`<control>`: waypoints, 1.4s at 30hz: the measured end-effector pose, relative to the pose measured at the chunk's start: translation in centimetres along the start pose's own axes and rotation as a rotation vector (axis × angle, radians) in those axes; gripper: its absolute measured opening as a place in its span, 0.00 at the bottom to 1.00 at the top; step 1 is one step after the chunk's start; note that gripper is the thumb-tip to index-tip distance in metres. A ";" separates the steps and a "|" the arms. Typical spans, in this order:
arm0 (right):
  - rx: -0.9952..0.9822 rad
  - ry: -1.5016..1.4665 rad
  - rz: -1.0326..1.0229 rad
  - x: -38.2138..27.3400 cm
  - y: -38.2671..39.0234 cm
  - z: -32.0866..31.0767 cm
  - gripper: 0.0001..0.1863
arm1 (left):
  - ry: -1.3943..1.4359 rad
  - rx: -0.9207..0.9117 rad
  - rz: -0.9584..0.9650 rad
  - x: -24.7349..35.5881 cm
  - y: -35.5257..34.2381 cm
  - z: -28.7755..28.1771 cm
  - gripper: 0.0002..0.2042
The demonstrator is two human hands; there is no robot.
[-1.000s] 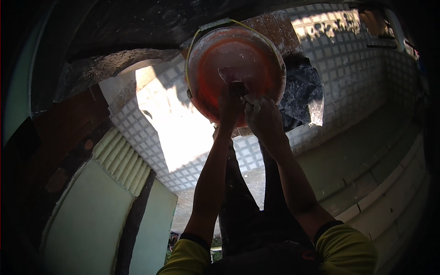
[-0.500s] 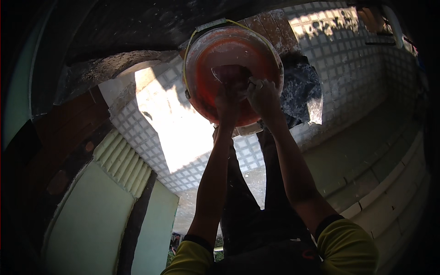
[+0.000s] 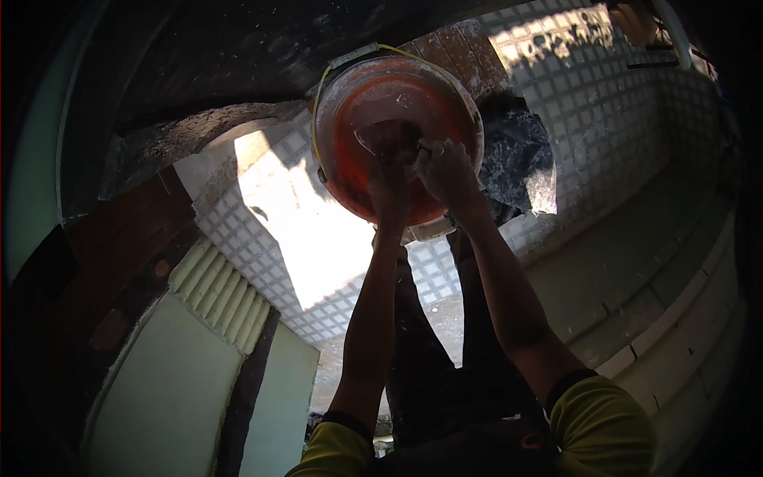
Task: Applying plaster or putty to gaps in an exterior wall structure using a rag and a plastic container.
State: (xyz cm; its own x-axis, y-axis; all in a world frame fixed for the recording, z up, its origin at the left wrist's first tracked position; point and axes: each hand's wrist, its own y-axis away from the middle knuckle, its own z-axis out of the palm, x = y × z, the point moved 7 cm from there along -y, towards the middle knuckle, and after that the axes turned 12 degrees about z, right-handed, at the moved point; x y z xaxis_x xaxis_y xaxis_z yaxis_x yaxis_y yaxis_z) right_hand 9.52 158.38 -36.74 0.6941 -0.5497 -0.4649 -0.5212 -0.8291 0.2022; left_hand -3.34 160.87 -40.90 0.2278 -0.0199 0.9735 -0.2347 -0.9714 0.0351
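Note:
Both my hands are inside a round orange-red bucket [image 3: 477,131] with a whitish-smeared rim and a yellow wire handle. A dark, rounded, bowl-like thing [image 3: 388,137] with a pale curved edge lies low in the bucket. My left hand [image 3: 389,191] is at its near side, in deep shade, so its fingers and grip cannot be made out. My right hand [image 3: 449,171] is closed at the right of the bowl-like thing, with a small shiny bit showing by its fingers. What it grips is mostly hidden. Pale wet-looking stuff coats the bucket's inside.
Crumpled black plastic sheeting [image 3: 517,155] with white smears lies right of the bucket. Brown boards [image 3: 461,52] stand behind it. Patterned tiles [image 3: 580,103] cover the floor, with a bright sun patch [image 3: 294,230] at left. A pale green panel [image 3: 163,381] is at lower left.
The bucket and both hands sit slightly left and lower in the picture, as the whole view has shifted a little. The hands keep nearly the same pose around the bowl-like thing.

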 end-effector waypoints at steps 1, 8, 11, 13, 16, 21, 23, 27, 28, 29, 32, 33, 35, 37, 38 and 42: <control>0.053 -0.024 -0.010 -0.6 1.7 -1.2 0.08 | -0.083 -0.016 -0.023 0.5 -0.1 0.1 0.11; -0.042 0.010 0.104 -1.5 -0.6 0.8 0.10 | -0.179 -0.158 -0.093 -2.9 0.3 0.3 0.08; -0.137 0.058 0.149 0.5 -1.0 5.8 0.10 | -0.115 -0.141 -0.037 -4.4 1.0 0.9 0.07; -0.151 -0.007 0.080 -3.0 1.5 3.6 0.11 | -0.068 -0.136 -0.039 -6.2 1.1 -1.2 0.08; -0.019 -0.033 -0.035 -3.7 1.8 2.4 0.12 | -0.002 -0.175 -0.007 -5.4 1.1 -0.4 0.09; -0.044 0.078 0.040 -1.4 -1.3 4.2 0.11 | -0.227 -0.319 0.087 -2.3 1.0 2.4 0.10; -0.032 -0.047 -0.042 -2.8 0.2 2.5 0.08 | -0.201 -0.208 0.151 -2.7 0.8 0.9 0.10; -0.065 -0.155 -0.240 -4.2 3.6 -4.6 0.07 | -0.081 -0.331 0.097 -3.0 0.3 0.2 0.09; -0.040 -0.079 -0.336 -3.1 4.1 -5.6 0.07 | -0.196 -0.233 0.015 -1.6 0.4 1.1 0.09; -0.013 -0.018 -0.441 -2.7 4.4 -6.2 0.07 | -0.325 -0.128 -0.062 -0.4 0.1 0.6 0.09; 0.063 -0.291 -0.321 0.2 3.8 -8.5 0.08 | -0.419 -0.068 -0.086 -0.6 0.2 0.7 0.08; -0.086 -0.468 -0.142 0.2 3.2 -9.2 0.14 | -0.417 -0.054 -0.091 -1.5 0.4 0.0 0.08; -0.214 -0.516 -0.007 0.4 3.4 -9.9 0.12 | 0.138 -0.140 -0.171 -3.1 0.7 -0.5 0.13; -0.327 -0.543 0.160 1.8 3.8 -9.5 0.13 | 0.268 -0.083 -0.190 -3.2 0.9 -0.6 0.14; -0.326 -0.535 0.160 2.2 4.0 -9.7 0.13 | 0.391 -0.033 -0.205 -2.5 0.7 -0.8 0.15; -0.272 -0.604 0.154 2.2 4.7 -9.8 0.13 | 0.494 -0.118 -0.366 -7.9 1.6 -0.3 0.23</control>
State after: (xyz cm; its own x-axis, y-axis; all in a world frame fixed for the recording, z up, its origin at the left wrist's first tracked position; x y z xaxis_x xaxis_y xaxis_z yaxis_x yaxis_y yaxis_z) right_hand 13.52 152.27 -28.36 0.1817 -0.5757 -0.7972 -0.3934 -0.7856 0.4776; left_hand -5.79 159.55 -48.51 -0.1441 0.4479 0.8824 -0.3331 -0.8616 0.3829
